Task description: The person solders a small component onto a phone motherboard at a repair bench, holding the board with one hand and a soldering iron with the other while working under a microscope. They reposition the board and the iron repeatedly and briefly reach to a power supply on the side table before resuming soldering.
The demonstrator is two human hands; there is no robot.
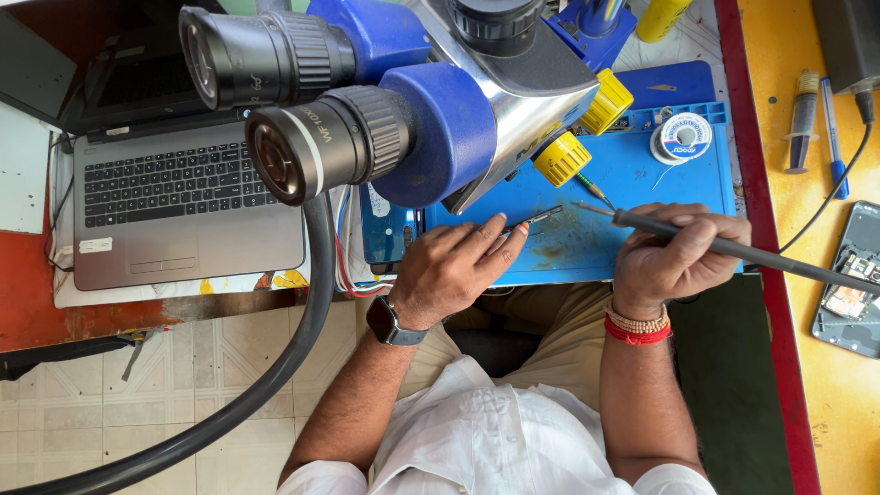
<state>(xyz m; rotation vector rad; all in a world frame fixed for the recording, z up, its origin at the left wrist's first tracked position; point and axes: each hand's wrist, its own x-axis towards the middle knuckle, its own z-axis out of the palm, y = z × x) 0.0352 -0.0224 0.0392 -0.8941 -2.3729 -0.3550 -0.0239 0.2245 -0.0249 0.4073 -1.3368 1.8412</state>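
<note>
My left hand (454, 268) pinches thin metal tweezers (534, 218) whose tips rest on the blue work mat (642, 174) under the microscope. My right hand (674, 255) grips a dark soldering iron (733, 246); its thin tip points left toward the tweezers, a short gap away. The iron's handle and cord run off to the right. A large blue and silver stereo microscope (431, 101) with two black eyepieces hangs over the mat and hides whatever lies beneath its body. I wear a dark watch on the left wrist and red and beaded bands on the right.
A grey laptop (174, 197) sits open at the left. A solder wire spool (683, 137) lies on the mat's far right. On the yellow surface at right are a syringe (802, 119), a blue pen (832, 137) and an opened phone (852, 280). A thick black hose (293, 348) curves down left.
</note>
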